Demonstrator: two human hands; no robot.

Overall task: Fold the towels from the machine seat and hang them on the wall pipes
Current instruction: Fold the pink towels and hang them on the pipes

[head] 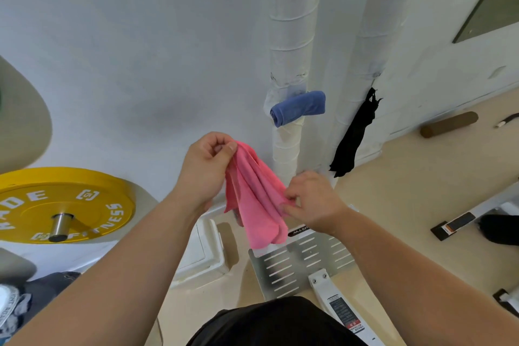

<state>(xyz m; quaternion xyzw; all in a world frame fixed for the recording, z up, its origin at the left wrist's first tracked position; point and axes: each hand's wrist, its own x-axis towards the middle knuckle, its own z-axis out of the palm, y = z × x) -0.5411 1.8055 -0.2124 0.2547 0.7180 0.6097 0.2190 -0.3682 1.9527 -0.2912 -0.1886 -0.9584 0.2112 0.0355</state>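
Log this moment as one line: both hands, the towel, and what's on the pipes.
phase: folding pink towel | left hand: pinches top corner | right hand: pinches side edge | blue towel: on wall pipe | black cloth: hangs further right

In front of me is a white wall [126, 50], lit softly and evenly, with a faint grey shadow on it. The floor [407, 177] below is pale beige. At my left a yellow weight plate [64, 205] sits on a steel sleeve. Near my feet is a slotted metal footplate [309, 261]. A brown foam roller [449, 124] lies against the wall at my right, and a dark-framed pane [500, 3] is above it.
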